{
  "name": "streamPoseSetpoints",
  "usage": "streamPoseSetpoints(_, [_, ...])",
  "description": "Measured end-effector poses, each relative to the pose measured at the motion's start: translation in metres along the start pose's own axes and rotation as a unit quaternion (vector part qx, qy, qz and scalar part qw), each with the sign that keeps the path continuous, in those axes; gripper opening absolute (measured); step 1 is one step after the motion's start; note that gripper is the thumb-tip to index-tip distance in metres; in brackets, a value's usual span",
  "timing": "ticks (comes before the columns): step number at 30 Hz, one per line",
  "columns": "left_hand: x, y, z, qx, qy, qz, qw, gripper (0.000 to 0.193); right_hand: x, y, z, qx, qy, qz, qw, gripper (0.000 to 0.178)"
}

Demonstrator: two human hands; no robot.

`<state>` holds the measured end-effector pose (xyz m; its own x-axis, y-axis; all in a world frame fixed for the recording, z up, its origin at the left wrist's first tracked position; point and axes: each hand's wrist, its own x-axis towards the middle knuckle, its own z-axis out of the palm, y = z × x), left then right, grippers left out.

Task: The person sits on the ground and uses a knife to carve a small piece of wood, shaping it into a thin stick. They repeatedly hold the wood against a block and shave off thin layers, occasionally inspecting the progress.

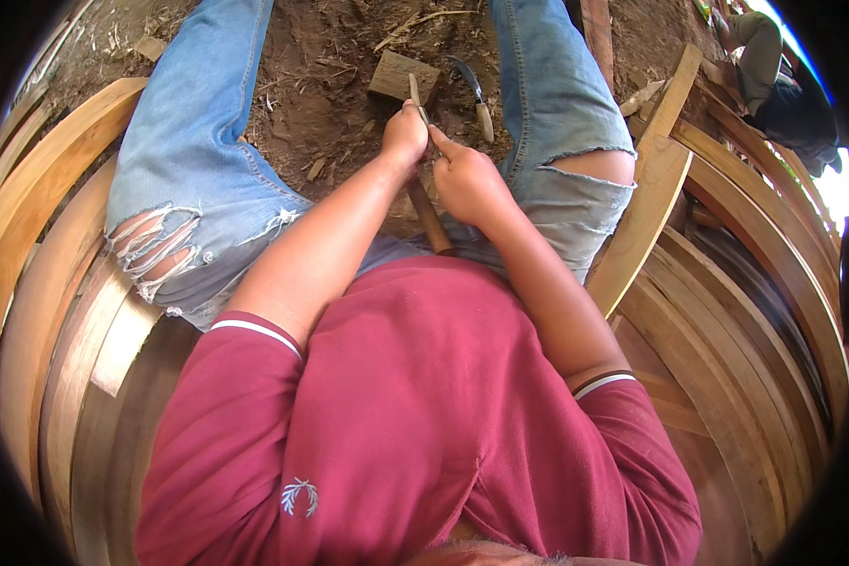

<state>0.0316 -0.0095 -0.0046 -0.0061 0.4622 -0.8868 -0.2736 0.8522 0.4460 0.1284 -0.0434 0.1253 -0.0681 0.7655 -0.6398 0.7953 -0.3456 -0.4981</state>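
Observation:
My left hand [405,138] is closed around a thin, pale wooden stick [413,88], whose tip sticks out beyond the fingers. Close against it, my right hand [470,185] is curled, its index finger stretched toward the left hand along what looks like a narrow knife blade [424,115]. A brown wooden rod or long handle [430,219] runs from beneath the hands to my belly; what it joins is hidden. Just past the hands, a wooden block [404,77] lies on the dirt. Right of it is a curved knife [483,115] with a wooden handle.
My legs in torn jeans [191,123] spread on both sides. Curved wooden boards [57,203] stand at the left, and more long planks [717,340] at the right. Shavings litter the dirt ground [307,75]. Another person [785,90] is at the far right.

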Motion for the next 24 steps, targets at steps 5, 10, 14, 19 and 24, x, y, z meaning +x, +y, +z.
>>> streamPoseSetpoints(5, [0.004,-0.007,0.002,0.059,0.026,0.027,0.998,0.052,0.029,0.002,0.006,-0.02,0.002,-0.006,1.0,0.056])
streamPoseSetpoints(10, [-0.004,-0.002,-0.002,0.007,-0.007,0.003,1.0,0.052,0.025,0.01,0.007,-0.024,0.014,-0.023,0.999,0.054])
streamPoseSetpoints(14, [-0.007,0.005,-0.003,-0.007,-0.029,-0.012,0.999,0.045,0.004,0.01,-0.002,-0.022,0.0,-0.008,1.0,0.053])
streamPoseSetpoints(19, [0.009,-0.006,-0.008,-0.005,-0.046,-0.02,0.999,0.049,0.006,0.007,-0.002,-0.02,0.002,-0.008,1.0,0.053])
streamPoseSetpoints(24, [0.003,-0.002,-0.003,0.011,-0.014,-0.017,1.0,0.049,0.01,0.008,0.001,-0.032,0.009,-0.024,0.999,0.054])
